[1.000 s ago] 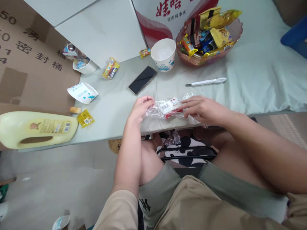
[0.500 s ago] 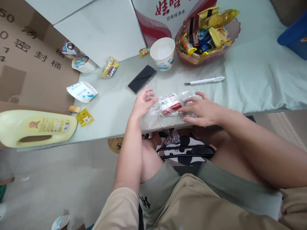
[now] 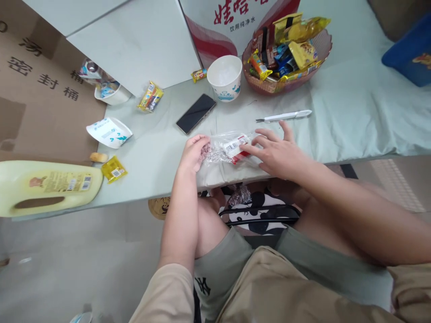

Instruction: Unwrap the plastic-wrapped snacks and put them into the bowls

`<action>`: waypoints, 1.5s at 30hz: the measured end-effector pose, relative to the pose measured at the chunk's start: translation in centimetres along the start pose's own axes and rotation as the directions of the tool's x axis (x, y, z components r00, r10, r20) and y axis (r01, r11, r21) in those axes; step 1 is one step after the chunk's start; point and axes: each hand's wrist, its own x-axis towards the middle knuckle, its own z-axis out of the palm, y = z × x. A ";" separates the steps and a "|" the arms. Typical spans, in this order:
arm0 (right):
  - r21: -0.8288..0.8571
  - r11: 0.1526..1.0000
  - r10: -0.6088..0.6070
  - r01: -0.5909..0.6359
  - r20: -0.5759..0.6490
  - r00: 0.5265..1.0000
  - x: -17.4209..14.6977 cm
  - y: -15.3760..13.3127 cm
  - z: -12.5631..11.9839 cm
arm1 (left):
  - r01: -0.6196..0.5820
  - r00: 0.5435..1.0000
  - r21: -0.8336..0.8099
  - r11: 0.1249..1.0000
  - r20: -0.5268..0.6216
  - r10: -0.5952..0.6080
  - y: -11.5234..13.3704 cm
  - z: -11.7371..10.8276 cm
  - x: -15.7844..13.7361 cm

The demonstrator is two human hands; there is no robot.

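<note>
A clear plastic wrapper (image 3: 217, 151) lies near the table's front edge, with a small red and white packet (image 3: 235, 148) in or under it; which of the two I cannot tell. My left hand (image 3: 195, 151) has its fingers closed on the wrapper's left end. Over the right part of the packet, my right hand (image 3: 278, 150) is open, fingers spread, its index fingertip touching the white label. Just beyond that hand lies a white pen-like tool (image 3: 286, 116) with a thin dark tip. A dark phone (image 3: 196, 113) rests behind my left hand.
Behind stand a paper cup (image 3: 225, 80) and a pink glass bowl (image 3: 286, 92) heaped with snacks. To the left are a yellow jug (image 3: 50, 188), a yellow sachet (image 3: 114, 169), a tipped paper cup (image 3: 110, 133) and a snack packet (image 3: 150, 96). A cardboard box (image 3: 40, 116) borders the left side.
My left hand has gone from open beside the wrapper to gripping its left end. My right hand has shifted left, its index finger now on the packet's label. The view has shifted slightly.
</note>
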 end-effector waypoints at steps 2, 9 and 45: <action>-0.027 0.999 -0.034 0.034 0.001 0.999 -0.2 -0.3 -0.4 | -0.010 1.000 -0.064 0.998 -0.003 0.010 -0.1 0.3 0.6; 0.021 0.982 -0.188 0.188 0.065 0.980 -0.2 -1.2 0.0 | 0.005 1.000 -0.119 0.993 -0.024 -0.008 -0.3 1.4 2.3; 0.711 0.674 0.431 -0.201 -0.157 0.889 5.4 2.8 0.1 | 0.429 0.892 -0.439 0.790 0.344 -0.293 2.3 1.2 0.6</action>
